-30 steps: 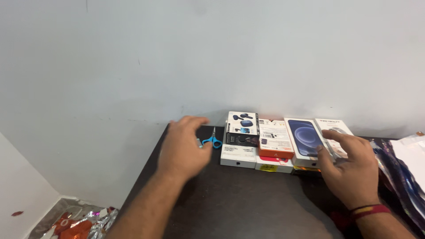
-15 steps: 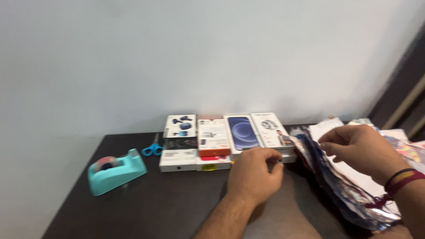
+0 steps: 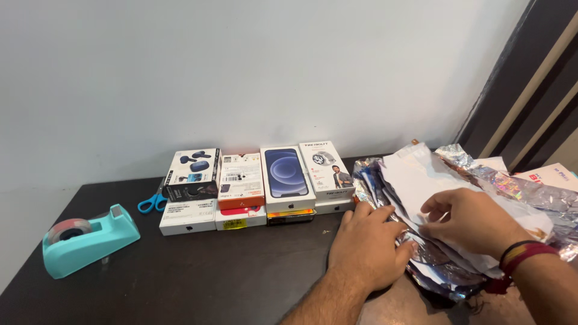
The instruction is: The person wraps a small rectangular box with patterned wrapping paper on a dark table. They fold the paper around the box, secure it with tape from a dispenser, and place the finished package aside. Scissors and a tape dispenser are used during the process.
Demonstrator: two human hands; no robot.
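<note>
Nearest the camera, the left hand lies palm down on the near edge of the pile of shiny wrapping sheets, fingers spread and pressing it to the dark table without closing on anything. Just right of it, the right hand pinches a white-backed sheet in the same pile between thumb and fingers, a red and black band at its wrist. The pile sits at the right end of the table, loose and uneven, with foil edges hanging toward the near side; the slick sheets look likely to slide over each other, so a tug on one could drag others off the edge or crease the foil. Left of the pile, against the wall, stands a row of small product boxes, stacked two high. Farther left of the pile lie blue-handled scissors, and farthest left a teal tape dispenser.
</note>
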